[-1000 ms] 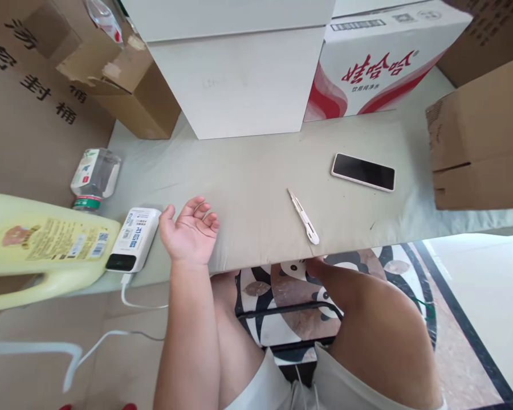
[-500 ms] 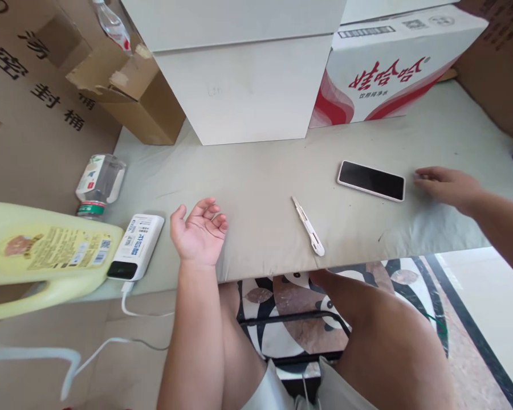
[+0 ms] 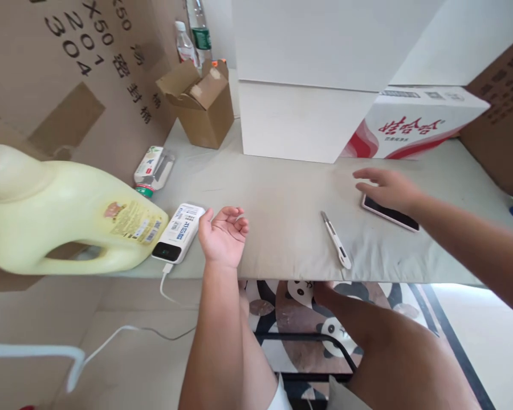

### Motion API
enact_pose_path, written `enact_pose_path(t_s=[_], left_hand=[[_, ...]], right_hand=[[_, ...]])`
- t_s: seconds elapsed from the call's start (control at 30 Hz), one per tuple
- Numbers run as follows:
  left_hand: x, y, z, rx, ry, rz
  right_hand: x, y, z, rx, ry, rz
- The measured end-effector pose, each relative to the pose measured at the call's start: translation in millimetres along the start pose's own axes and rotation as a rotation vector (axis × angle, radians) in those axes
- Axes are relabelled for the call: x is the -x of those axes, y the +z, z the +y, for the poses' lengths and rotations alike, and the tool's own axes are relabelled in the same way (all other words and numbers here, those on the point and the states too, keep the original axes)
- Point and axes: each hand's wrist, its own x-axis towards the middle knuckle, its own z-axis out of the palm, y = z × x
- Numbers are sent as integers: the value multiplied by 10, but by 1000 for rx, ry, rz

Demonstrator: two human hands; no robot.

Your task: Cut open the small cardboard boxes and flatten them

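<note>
My left hand rests palm up near the table's front edge, fingers loosely curled and apart, holding nothing. Just left of it lies a white power bank with a cable plugged into its near end. My right hand is over the far side of a smartphone, its fingers stretched out to the left and apart with nothing between them. The hand covers part of the dark screen; whether it touches the phone I cannot tell. Between both hands lies a white utility knife, pointing away from me.
A yellow jug lies at the left by a clear bottle with a green cap. Behind stand an open small carton, a tall white box and a red-and-white carton. A cable hangs below the table edge.
My right hand has moved left from beside the phone to above it. My left hand keeps its palm-up pose. The view has swung left, so things appear shifted right.
</note>
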Motion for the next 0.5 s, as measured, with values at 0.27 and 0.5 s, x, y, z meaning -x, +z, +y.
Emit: enact_pose_path(t_s=[0.27,0.5], left_hand=[[14,22,69,172,-119,-10],[-79,10,82,158,-121,-108]], right_hand=[[-1065,586,-2228,-125,-709,66],[-2169,852,-3481,-203,-741,112]])
